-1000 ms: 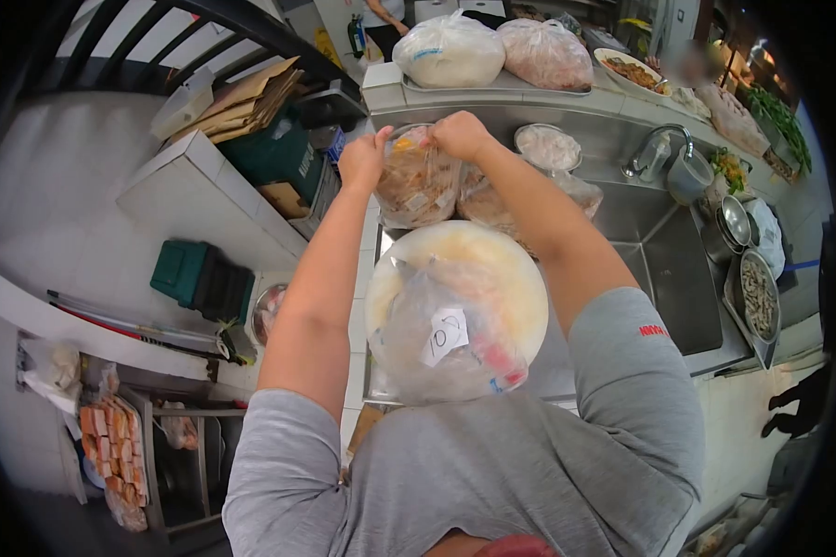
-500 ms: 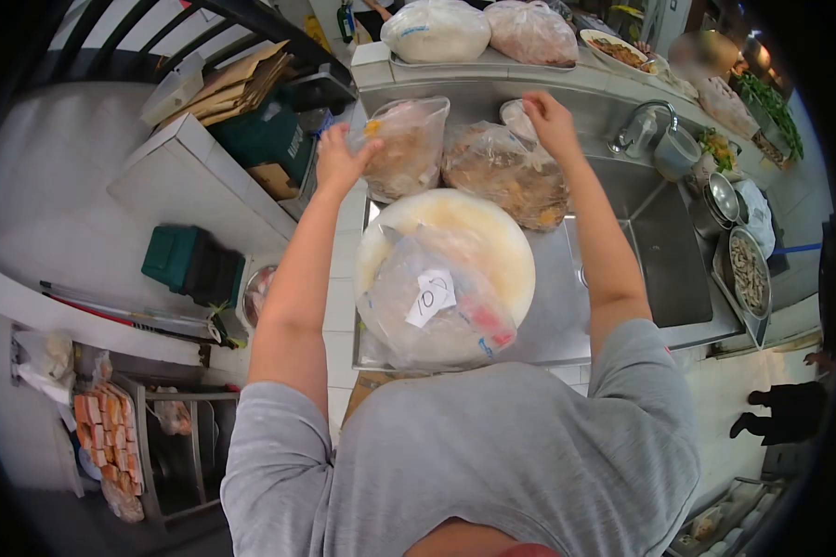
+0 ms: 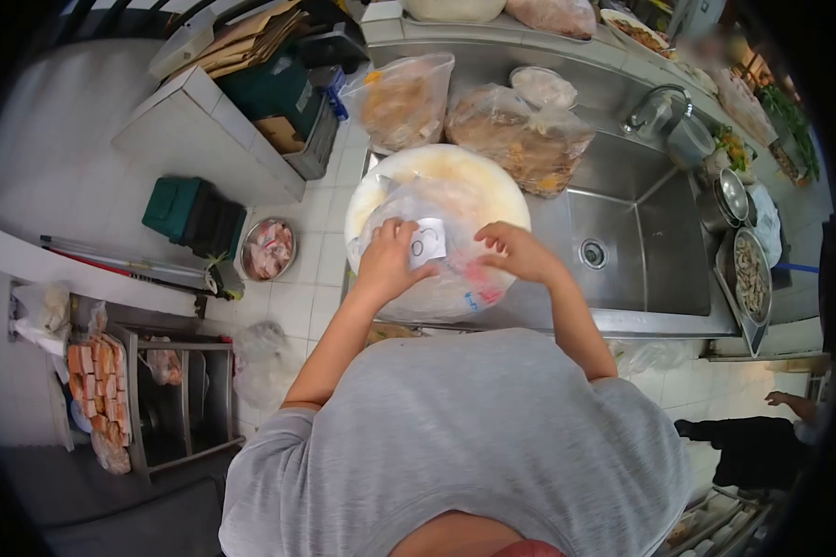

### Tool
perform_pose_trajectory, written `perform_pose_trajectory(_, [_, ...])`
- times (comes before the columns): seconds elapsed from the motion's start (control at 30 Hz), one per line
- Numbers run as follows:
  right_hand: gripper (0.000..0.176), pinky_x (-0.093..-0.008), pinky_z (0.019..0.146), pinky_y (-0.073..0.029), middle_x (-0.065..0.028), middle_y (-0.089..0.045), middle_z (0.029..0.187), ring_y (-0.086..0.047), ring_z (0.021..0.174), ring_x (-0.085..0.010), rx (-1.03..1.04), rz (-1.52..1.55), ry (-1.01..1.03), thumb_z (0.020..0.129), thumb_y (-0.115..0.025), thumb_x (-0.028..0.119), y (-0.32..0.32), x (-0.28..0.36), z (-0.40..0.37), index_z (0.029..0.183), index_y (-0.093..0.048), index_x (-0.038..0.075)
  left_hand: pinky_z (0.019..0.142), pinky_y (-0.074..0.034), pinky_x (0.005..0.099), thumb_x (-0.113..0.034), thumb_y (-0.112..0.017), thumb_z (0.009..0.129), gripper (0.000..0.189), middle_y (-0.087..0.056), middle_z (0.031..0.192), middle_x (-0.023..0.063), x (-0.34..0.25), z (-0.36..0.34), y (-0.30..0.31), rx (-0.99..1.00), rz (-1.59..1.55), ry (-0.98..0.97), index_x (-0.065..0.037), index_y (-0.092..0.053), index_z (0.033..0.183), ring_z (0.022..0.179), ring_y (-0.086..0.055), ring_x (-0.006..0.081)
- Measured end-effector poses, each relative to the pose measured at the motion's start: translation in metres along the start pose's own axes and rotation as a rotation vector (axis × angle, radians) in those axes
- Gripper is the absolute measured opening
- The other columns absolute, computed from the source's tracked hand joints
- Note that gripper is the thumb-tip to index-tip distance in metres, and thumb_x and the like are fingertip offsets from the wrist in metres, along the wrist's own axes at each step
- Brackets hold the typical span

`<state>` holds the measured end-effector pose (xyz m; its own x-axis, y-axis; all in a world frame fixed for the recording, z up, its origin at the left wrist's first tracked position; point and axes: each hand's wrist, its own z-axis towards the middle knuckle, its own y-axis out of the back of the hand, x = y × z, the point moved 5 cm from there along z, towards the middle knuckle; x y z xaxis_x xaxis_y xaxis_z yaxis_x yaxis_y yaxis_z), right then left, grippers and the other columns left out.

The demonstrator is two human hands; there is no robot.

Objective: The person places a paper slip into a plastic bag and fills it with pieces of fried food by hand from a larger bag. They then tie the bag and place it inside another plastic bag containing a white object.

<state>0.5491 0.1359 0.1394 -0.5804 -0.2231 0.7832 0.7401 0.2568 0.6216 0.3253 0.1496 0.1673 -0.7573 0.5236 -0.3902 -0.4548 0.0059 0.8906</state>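
A clear plastic bag (image 3: 395,295) lies on a thick round whitish board (image 3: 367,200). On the bag is a white paper slip (image 3: 429,243) with handwritten digits, partly covered by fingers. My left hand (image 3: 387,266) rests at the left side of the slip, thumb and fingers apart. To the right, my right hand (image 3: 520,252) is over the bag with loosely bent, parted fingers. Beyond the board stand one filled clear bag (image 3: 404,102) with brown contents and a larger filled bag (image 3: 520,139) beside it. A small bowl (image 3: 541,85) holding something pale sits behind that.
A steel sink basin (image 3: 636,241) with a faucet (image 3: 664,97) lies to the right. A tray of small pieces (image 3: 751,274) stands at the far right edge. On the floor at left is a metal bowl of meat (image 3: 269,249). Another person's dark clothing (image 3: 757,452) shows at lower right.
Both hands have come back from the filled bags and bowl at the rear to the plastic bag on the board. The view has tilted further down.
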Motion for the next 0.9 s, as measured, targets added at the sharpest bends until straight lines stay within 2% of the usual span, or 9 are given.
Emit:
perform_pose_trajectory(0.07, [0.041, -0.0374, 0.077, -0.048, -0.0149, -0.061, 0.094, -0.059, 0.084, -0.0279, -0.041, -0.098, 0.080, 0.077, -0.070, 0.026, -0.008, -0.005, -0.003, 0.110, -0.057, 0.004, 0.082, -0.047, 0.0430, -0.030, -0.078, 0.068, 0.066, -0.059, 0.103, 0.0170, 0.008, 0.004, -0.017, 0.052, 0.016, 0.078, -0.005, -0.047, 0.120, 0.096, -0.056, 0.0358])
perform_pose_trajectory(0.17, [0.047, -0.0403, 0.081, -0.046, -0.0181, -0.060, 0.101, -0.059, 0.091, -0.0318, -0.075, -0.156, -0.032, 0.077, -0.070, 0.029, -0.008, -0.010, -0.005, 0.114, -0.054, 0.004, 0.082, -0.047, 0.0423, -0.026, -0.075, 0.070, 0.067, -0.058, 0.108, 0.0190, 0.014, 0.007, -0.028, 0.172, -0.122, 0.200, -0.004, -0.043, 0.124, 0.099, -0.056, 0.0352])
perform_pose_trajectory(0.37, [0.050, -0.0409, 0.080, -0.047, -0.0196, -0.064, 0.098, -0.061, 0.091, -0.0323, -0.009, -0.217, -0.325, 0.076, -0.069, 0.034, -0.001, -0.015, -0.013, 0.113, -0.054, 0.003, 0.077, -0.047, 0.0426, -0.021, -0.069, 0.074, 0.047, -0.059, 0.101, 0.0146, 0.015, 0.005, -0.042, 0.101, -0.139, 0.095, -0.008, -0.050, 0.116, 0.095, -0.057, 0.0345])
perform_pose_trajectory(0.47, [0.046, -0.0400, 0.076, -0.048, -0.0190, -0.065, 0.092, -0.063, 0.087, -0.0315, 0.029, -0.175, -0.359, 0.076, -0.069, 0.028, -0.012, -0.022, -0.017, 0.111, -0.055, 0.003, 0.076, -0.047, 0.0419, -0.019, -0.068, 0.074, 0.042, -0.058, 0.099, 0.0133, 0.012, 0.005, -0.045, 0.090, -0.156, 0.095, -0.009, -0.053, 0.112, 0.094, -0.057, 0.0337])
perform_pose_trajectory(0.57, [0.037, -0.0358, 0.070, -0.049, -0.0162, -0.065, 0.082, -0.063, 0.077, -0.0266, 0.014, 0.040, -0.326, 0.077, -0.066, 0.017, -0.022, -0.030, -0.017, 0.110, -0.055, 0.003, 0.078, -0.048, 0.0415, -0.018, -0.068, 0.073, 0.041, -0.057, 0.100, 0.0130, 0.008, 0.006, -0.047, 0.092, -0.150, 0.069, -0.008, -0.054, 0.111, 0.095, -0.057, 0.0326])
perform_pose_trajectory(0.67, [0.026, -0.0308, 0.062, -0.048, -0.0118, -0.064, 0.074, -0.061, 0.067, -0.0199, -0.162, 0.184, -0.263, 0.078, -0.061, 0.007, -0.023, -0.042, -0.015, 0.103, -0.059, 0.002, 0.079, -0.048, 0.0414, -0.015, -0.067, 0.073, 0.040, -0.057, 0.100, 0.0139, 0.005, 0.007, -0.050, 0.044, -0.137, 0.009, -0.008, -0.054, 0.111, 0.095, -0.057, 0.0333])
perform_pose_trajectory(0.77, [0.017, -0.0291, 0.058, -0.047, -0.0082, -0.062, 0.069, -0.058, 0.061, -0.0158, -0.359, 0.196, -0.263, 0.078, -0.058, 0.004, -0.005, -0.050, -0.017, 0.095, -0.062, 0.002, 0.081, -0.047, 0.0414, -0.014, -0.066, 0.075, 0.039, -0.057, 0.104, 0.0150, -0.003, 0.012, -0.045, -0.017, -0.289, -0.025, -0.007, -0.054, 0.112, 0.098, -0.056, 0.0342])
perform_pose_trajectory(0.87, [0.011, -0.0302, 0.058, -0.047, -0.0075, -0.063, 0.071, -0.059, 0.061, -0.0162, -0.515, 0.249, -0.229, 0.079, -0.058, 0.004, 0.010, -0.068, -0.017, 0.088, -0.064, 0.003, 0.084, -0.047, 0.0417, -0.015, -0.065, 0.078, 0.038, -0.056, 0.110, 0.0162, -0.020, 0.017, -0.022, -0.111, -0.574, -0.007, -0.007, -0.053, 0.113, 0.101, -0.056, 0.0345])
perform_pose_trajectory(0.9, [0.014, -0.0291, 0.061, -0.049, -0.0074, -0.065, 0.073, -0.061, 0.064, -0.0162, -0.505, 0.205, -0.241, 0.080, -0.058, 0.005, 0.016, -0.074, -0.019, 0.093, -0.064, 0.003, 0.084, -0.047, 0.0417, -0.015, -0.065, 0.078, 0.038, -0.056, 0.110, 0.0162, -0.020, 0.017, -0.022, -0.110, -0.575, -0.009, -0.007, -0.053, 0.113, 0.101, -0.056, 0.0345])
